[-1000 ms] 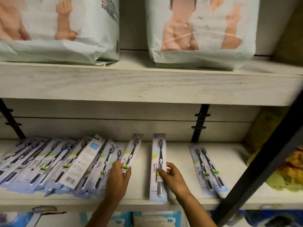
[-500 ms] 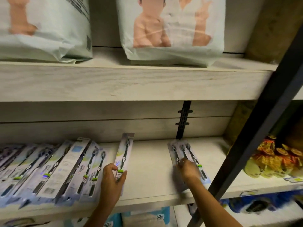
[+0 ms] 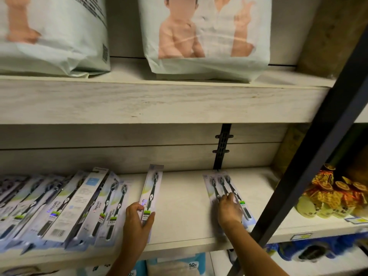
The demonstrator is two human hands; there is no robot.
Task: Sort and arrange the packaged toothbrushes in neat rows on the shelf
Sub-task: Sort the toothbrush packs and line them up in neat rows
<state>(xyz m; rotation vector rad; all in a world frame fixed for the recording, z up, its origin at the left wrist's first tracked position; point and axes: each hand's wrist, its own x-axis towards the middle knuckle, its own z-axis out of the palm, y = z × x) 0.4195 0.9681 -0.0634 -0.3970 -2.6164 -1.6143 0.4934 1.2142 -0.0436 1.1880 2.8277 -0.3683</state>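
Several packaged toothbrushes [image 3: 65, 204] lie fanned and overlapping on the left of the pale wooden shelf [image 3: 185, 208]. My left hand [image 3: 138, 220] grips the lower end of one toothbrush pack [image 3: 152, 188], which points toward the back wall. On the right of the shelf lies a small row of toothbrush packs [image 3: 221, 184]. My right hand [image 3: 229, 210] rests on top of them; whether its fingers pinch a pack I cannot tell.
Two large diaper bags [image 3: 205, 34] stand on the upper shelf. A dark metal post [image 3: 310, 176] slants across the right. Yellow and orange packets [image 3: 334, 194] sit right of the post. Blue packages [image 3: 179, 265] fill the shelf below.
My right hand carried its toothbrush pack from the middle of the shelf to the row on the right and laid it there. My left hand kept hold of its pack.
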